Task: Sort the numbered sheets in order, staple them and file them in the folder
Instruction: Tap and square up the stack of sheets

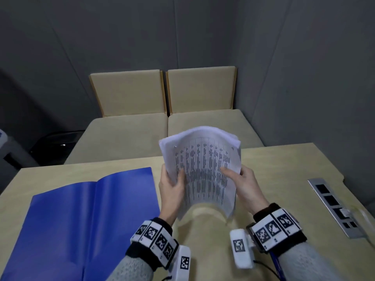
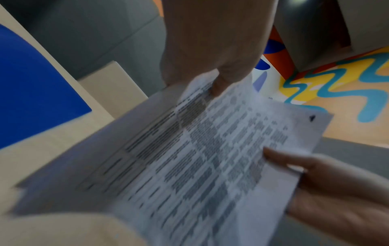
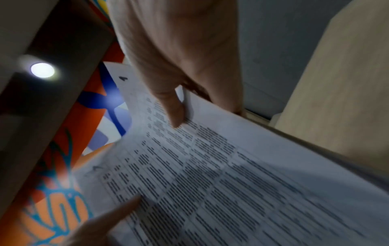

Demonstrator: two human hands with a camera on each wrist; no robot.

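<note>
A stack of printed sheets (image 1: 205, 171) is held upright above the table, bowed toward me. My left hand (image 1: 172, 183) grips its left edge, thumb on the front page. My right hand (image 1: 239, 179) grips the right edge, thumb also on the front. In the left wrist view the sheets (image 2: 189, 166) look blurred, with a dark number mark near the far corner. The right wrist view shows the sheets (image 3: 221, 183) with my thumb pressed on the top page. A blue folder (image 1: 85, 216) lies open on the table to the left.
A metal socket strip (image 1: 336, 207) is set into the table (image 1: 284, 169) at the right. Beyond the table's far edge stand two beige cushioned seats (image 1: 162, 122) against grey walls. A dark object sits on the floor at far left.
</note>
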